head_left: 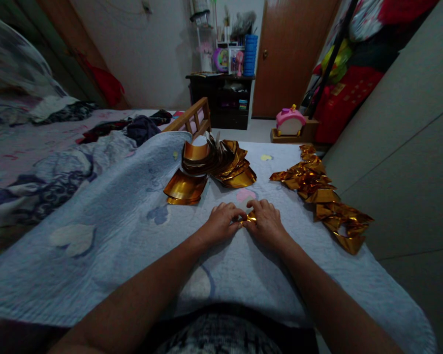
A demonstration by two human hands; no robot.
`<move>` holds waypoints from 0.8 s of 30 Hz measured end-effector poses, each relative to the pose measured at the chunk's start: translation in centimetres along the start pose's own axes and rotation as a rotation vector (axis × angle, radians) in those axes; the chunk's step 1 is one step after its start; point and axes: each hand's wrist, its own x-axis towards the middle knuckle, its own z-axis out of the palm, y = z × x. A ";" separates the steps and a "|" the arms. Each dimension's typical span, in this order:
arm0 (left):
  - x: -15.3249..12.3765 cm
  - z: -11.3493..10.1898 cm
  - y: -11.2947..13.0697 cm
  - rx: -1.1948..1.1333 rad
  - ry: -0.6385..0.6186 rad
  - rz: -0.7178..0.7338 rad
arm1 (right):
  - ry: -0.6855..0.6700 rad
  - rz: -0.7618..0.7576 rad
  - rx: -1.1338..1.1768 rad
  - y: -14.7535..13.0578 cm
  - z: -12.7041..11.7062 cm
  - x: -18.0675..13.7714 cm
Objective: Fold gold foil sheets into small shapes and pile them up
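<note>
Close in front of me, my left hand (pixel 225 221) and my right hand (pixel 265 220) meet over a small piece of gold foil paper (pixel 250 217). Both pinch it between thumb and fingers, and most of it is hidden beneath them. Beyond my hands lies a fanned stack of gold foil sheets (pixel 186 186), with curled edges and pale undersides. Over to the right runs a row of folded gold foil pieces (pixel 325 196), overlapping one another on the cloth.
A pale blue quilted cloth (pixel 125 241) covers the surface under my hands. Rumpled bedding (pixel 66 162) lies at the left, by a wooden rail (pixel 197 118). A pink toy (pixel 290 121) and a dark cabinet (pixel 221 101) stand farther off. A pale panel (pixel 402 147) borders the right.
</note>
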 end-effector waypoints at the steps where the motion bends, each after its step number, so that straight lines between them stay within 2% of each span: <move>1: 0.0 0.0 0.0 -0.001 -0.003 -0.003 | -0.002 0.008 -0.001 0.1 0.0 0.0; 17: 0.1 0.1 -0.3 -0.021 -0.003 0.013 | -0.028 -0.024 0.061 2.1 -0.3 -0.2; 24: -0.1 0.2 -0.6 -0.028 0.012 0.055 | -0.002 -0.118 0.249 3.3 -0.9 0.1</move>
